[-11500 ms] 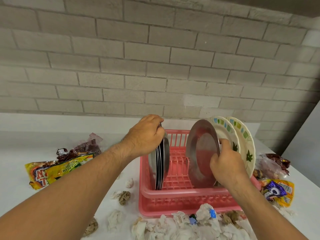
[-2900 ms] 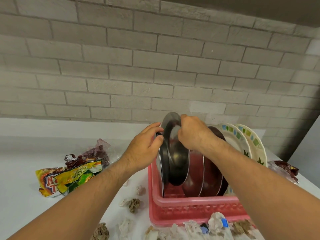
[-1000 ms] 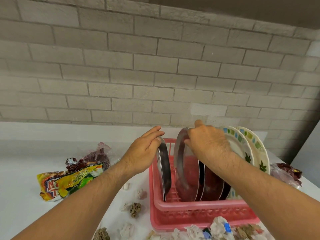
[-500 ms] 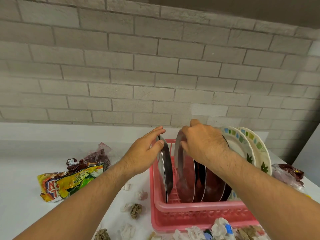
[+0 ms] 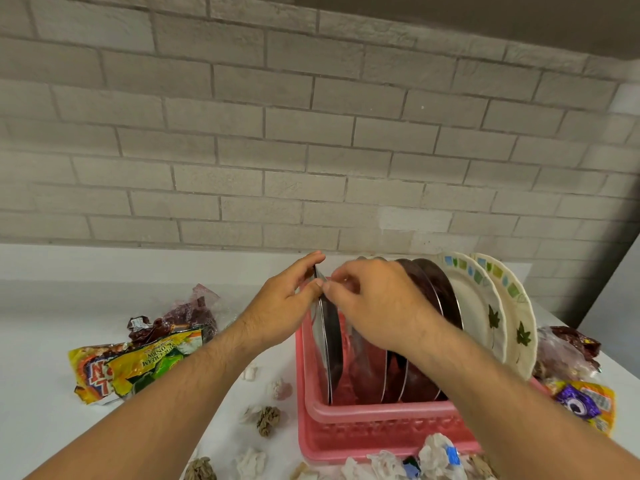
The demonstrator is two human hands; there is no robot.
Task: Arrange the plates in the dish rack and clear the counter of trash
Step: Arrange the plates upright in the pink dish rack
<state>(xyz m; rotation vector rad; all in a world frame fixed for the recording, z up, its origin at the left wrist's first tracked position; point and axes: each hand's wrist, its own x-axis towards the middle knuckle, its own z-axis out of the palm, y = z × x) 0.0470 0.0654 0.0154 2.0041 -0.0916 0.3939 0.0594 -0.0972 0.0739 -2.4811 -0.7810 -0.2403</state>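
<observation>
- The right hand (image 5: pixel 377 306) covers the tops of the steel plates (image 5: pixel 446 299), so I cannot count them.
- Its fingertips curl under, and whether they pinch the left plate (image 5: pixel 332 344) is unclear.
- The left hand (image 5: pixel 280 313), pinching that plate, hides part of its upper rim.
- The rack (image 5: pixel 374 414) floor sits hidden behind its front wall.
- Paper wads (image 5: pixel 436 455) are cut off by the bottom edge.
- The right forearm covers part of a snack bag (image 5: pixel 585 403).

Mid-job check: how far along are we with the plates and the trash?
Done: several steel plates and two patterned plates stand slotted in the pink dish rack. In hand: the left hand and right hand pinch the rim of the unsorted stack at the rack's left end. Left: spacing that stack, then the trash, chip bags, crumpled tissues and wrappers, lying on the counter.
</observation>
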